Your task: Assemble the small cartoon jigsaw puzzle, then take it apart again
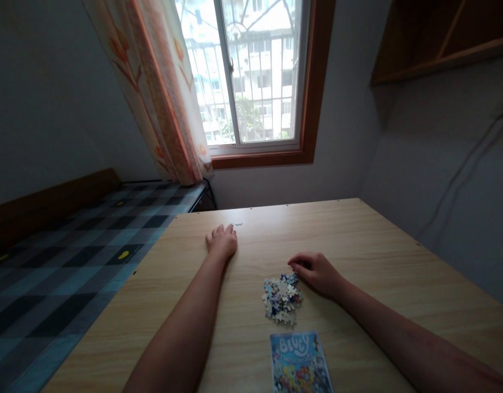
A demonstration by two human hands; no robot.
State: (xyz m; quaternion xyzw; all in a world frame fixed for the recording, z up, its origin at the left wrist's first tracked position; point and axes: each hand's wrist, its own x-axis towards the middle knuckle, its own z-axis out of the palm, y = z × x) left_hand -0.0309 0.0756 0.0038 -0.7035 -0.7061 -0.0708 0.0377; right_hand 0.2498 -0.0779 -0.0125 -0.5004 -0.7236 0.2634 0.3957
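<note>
My left hand (222,240) rests palm down toward the far side of the table, its fingers spread. Just beyond its fingertips lie a few small joined jigsaw pieces (237,224). A heap of loose jigsaw pieces (282,299) sits mid-table, some face up in blue and white, others showing pale backs. My right hand (317,271) is at the upper right edge of this heap, thumb and forefinger drawn close in a pinch. Whether a piece is between those fingertips is too small to make out. Nearer to me lies a colourful picture sheet (301,360) printed "Bluey", cut off by the frame.
The pale wooden table (378,256) reaches toward a wall with a window (259,76). At the left stands a bed with a checked cover (99,245), below a flowered curtain (153,87). A wooden shelf (443,49) hangs at upper right, with a cable (460,169) along the wall.
</note>
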